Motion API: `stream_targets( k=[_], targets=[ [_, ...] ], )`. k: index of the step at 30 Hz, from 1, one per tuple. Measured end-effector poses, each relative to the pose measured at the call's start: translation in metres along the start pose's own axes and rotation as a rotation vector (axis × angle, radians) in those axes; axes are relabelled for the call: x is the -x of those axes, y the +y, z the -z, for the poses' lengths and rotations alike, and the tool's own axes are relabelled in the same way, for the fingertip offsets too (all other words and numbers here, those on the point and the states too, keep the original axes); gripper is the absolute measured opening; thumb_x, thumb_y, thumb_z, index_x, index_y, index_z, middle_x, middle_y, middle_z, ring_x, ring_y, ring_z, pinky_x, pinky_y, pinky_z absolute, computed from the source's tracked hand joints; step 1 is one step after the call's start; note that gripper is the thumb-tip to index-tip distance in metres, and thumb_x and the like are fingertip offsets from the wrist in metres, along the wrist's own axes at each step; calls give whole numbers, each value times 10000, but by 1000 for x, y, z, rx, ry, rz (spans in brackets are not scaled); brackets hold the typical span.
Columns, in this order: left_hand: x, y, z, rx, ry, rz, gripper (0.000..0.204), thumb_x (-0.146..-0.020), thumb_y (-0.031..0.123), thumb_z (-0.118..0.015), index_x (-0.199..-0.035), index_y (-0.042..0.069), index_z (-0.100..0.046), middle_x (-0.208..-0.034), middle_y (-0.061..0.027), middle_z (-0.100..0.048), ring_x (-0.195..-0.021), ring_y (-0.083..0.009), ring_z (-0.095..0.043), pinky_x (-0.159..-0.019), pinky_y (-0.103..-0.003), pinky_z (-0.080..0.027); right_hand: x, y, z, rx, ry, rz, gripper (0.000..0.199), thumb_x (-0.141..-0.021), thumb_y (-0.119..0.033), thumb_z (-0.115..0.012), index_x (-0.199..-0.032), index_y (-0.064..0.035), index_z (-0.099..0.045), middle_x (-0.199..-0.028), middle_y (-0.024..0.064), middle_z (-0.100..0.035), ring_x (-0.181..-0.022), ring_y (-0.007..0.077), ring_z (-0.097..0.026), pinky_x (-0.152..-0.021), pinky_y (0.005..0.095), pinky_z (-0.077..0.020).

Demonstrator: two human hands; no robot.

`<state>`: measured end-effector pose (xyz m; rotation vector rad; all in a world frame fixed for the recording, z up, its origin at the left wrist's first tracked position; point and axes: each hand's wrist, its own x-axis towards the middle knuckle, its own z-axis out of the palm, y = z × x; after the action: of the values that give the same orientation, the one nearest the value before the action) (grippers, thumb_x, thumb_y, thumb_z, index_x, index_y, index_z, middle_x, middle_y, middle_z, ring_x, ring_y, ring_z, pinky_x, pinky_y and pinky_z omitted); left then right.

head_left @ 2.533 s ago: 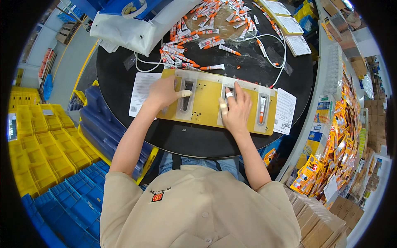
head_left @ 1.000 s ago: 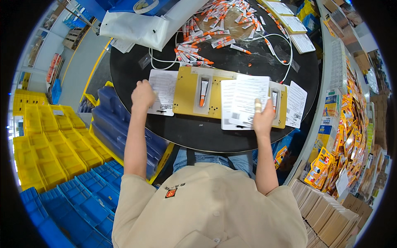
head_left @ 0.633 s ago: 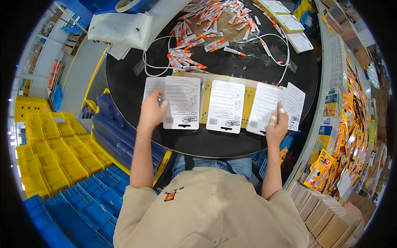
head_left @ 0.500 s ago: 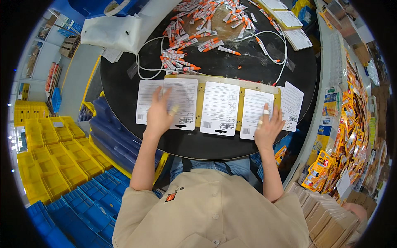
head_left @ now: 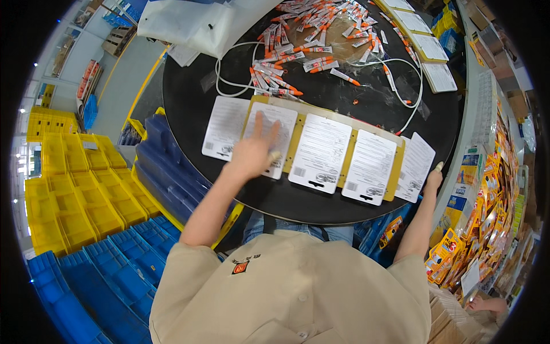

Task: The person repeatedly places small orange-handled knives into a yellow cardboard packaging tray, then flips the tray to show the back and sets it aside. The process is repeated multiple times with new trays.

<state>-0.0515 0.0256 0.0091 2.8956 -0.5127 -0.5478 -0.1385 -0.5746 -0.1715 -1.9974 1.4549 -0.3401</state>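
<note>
My left hand (head_left: 252, 153) lies with fingers spread on a white printed card (head_left: 285, 127), one of three in a row across a yellow board (head_left: 297, 137). The middle card (head_left: 321, 148) and the right-hand card (head_left: 369, 166) lie flat with hanging slots toward me. Left of the board, another white card (head_left: 220, 132) rests on the round black table (head_left: 269, 202). More white cards (head_left: 417, 163) overlap past its right end. My right hand (head_left: 434, 179) is at the table's right rim, a pale cover on one fingertip; its other fingers are mostly hidden.
Many orange-capped tubes (head_left: 321, 49) cover the far tabletop. A pale cable (head_left: 423, 86) loops beside them. More boards with cards (head_left: 429, 47) lie at the far right. Yellow bins (head_left: 86, 200) and blue crates (head_left: 120, 258) stand left; orange packages (head_left: 481, 195) are piled right.
My right hand has left the right-hand card and moved right to the table rim. My left hand has shifted right onto the board's left card. The whole view has turned slightly.
</note>
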Motion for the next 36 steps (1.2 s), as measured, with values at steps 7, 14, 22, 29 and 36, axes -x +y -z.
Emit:
stream_targets(
  k=[7,14,22,29,36],
  targets=[
    [-30,-45,36,360,576,26,385,-881,95,-538,-1242,-27,-486,-1362,-240,-452,-847,-303,-664,-774,-368,-521,213,26,-15,-353,132,-5,693,-985,-524,-350,-1040,133,-563,-1028,334,-602,-931,449,-570,-839,464,-444],
    [2,38,45,836,285,-122,150,-937,125,-508,-1016,6,-553,-843,-98,-682,-666,-151,-646,-630,-303,-506,385,-1,59,-419,-1100,-143,401,-1011,-309,-399,-919,18,-612,-667,84,-647,-537,169,-636,-481,268,-491],
    [60,82,-28,1035,-244,-36,147,-905,14,-489,-1043,-6,-538,-974,-172,-610,-695,-208,-685,-571,-306,-560,199,-49,28,16,272,559,439,-963,-247,-503,-1274,62,-477,-1239,250,-540,-1184,366,-476,-1004,419,-366],
    [66,-4,-52,895,350,206,191,-703,2,-593,-895,1,-592,-1094,-216,-567,-958,-445,-588,-816,-443,-500,207,-15,-3,-673,-29,-266,640,-979,-442,-439,-1300,111,-420,-1270,303,-507,-1102,407,-529,-953,402,-434],
    [35,-105,-16,794,324,344,137,-864,42,-562,-981,-25,-585,-929,-165,-642,-592,-215,-662,-529,-298,-530,346,23,-33,-381,70,82,614,-1000,-309,-423,-1359,165,-269,-1387,354,-347,-1248,418,-413,-1058,394,-314]
  ],
)
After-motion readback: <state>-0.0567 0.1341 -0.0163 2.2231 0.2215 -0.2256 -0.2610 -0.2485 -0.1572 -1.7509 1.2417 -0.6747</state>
